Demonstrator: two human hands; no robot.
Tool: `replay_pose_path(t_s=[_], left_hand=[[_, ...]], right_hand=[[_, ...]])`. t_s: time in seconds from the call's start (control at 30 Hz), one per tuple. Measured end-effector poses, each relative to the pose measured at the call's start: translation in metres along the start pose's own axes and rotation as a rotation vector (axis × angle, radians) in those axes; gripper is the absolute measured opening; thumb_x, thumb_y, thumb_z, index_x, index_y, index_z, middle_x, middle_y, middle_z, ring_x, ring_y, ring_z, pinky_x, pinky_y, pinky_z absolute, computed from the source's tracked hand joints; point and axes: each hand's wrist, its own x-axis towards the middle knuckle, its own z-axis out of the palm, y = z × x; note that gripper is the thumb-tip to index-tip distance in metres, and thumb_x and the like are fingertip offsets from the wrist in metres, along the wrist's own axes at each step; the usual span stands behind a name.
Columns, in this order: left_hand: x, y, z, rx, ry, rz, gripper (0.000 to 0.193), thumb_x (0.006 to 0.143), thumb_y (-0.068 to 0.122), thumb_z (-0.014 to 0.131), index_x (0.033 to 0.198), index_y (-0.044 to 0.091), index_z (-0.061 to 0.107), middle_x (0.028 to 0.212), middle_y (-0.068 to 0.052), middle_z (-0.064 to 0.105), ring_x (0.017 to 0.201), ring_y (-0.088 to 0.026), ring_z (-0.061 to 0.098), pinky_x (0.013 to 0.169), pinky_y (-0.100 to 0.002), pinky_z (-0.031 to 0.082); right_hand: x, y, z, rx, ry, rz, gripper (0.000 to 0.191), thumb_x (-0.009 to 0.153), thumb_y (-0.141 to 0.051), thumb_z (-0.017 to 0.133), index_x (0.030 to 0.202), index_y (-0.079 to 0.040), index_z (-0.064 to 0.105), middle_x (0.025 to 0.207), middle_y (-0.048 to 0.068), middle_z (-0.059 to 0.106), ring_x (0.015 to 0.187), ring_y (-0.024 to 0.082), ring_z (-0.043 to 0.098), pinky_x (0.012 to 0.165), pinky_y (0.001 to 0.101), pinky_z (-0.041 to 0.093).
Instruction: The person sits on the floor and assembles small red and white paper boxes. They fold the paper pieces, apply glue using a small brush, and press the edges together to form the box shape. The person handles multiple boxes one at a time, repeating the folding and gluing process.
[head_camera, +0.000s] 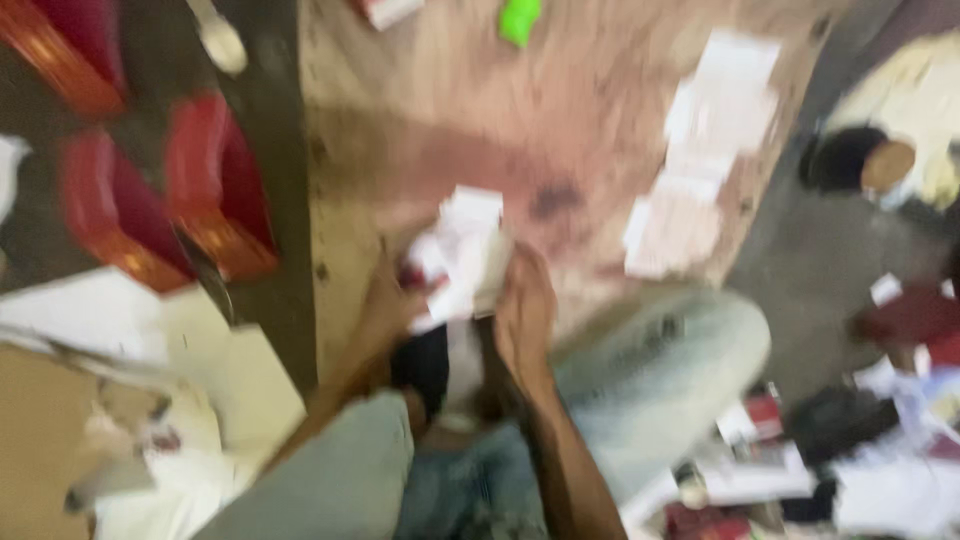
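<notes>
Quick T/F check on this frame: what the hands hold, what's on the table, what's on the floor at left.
1. Both hands hold a white-and-red packet. True: left hand and right hand grip the packet.
2. The table is glass. False: the table looks like brown wood.
3. A green thing lies at the table's far edge. True: green thing.
4. Blue stools stand at left. False: the stools are red.

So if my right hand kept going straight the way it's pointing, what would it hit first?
The right hand points up the picture and already touches the white packet. Past that, probably only bare wooden floor, though blur makes depth uncertain.
</notes>
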Motion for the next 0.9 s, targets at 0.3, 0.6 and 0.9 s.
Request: replay_pose_path(t_s=[0.3,0.6,0.9], left_hand=[[0.004,0.002,-0.008,0.119,0.005,0.172,0.048,0.082,0.001,0.078,0.128,0.003,0.065,0.107,-0.004,0.071,0.083,-0.014,0.067,0.071,-0.028,0.056],[0.005,-0.007,-0.023,-0.175,0.073,0.043,0.041,0.084,-0.001,0.076,0.124,-0.003,0.064,0.106,-0.004,0.069,0.083,-0.012,0.066,0.067,-0.026,0.055],[-0.002,-0.004,-0.026,0.052,0.126,0.009,0.048,0.091,0.011,0.076,0.138,0.005,0.064,0.084,-0.003,0.061,0.068,-0.010,0.051,0.057,-0.026,0.044]], right_hand=[[0.005,-0.006,0.002,0.042,0.005,-0.141,0.032,0.106,-0.016,0.047,0.122,0.004,0.067,0.123,0.022,0.066,0.115,0.036,0.065,0.101,0.0417,0.052],[-0.006,-0.024,-0.019,-0.169,-0.161,-0.123,0.024,0.104,-0.012,0.056,0.116,0.005,0.067,0.121,0.025,0.064,0.114,0.041,0.061,0.100,0.0446,0.050],[-0.082,0.004,-0.105,-0.061,-0.548,0.091,0.028,0.089,-0.019,0.066,0.112,-0.009,0.078,0.125,0.009,0.073,0.122,0.024,0.067,0.107,0.0345,0.050]])
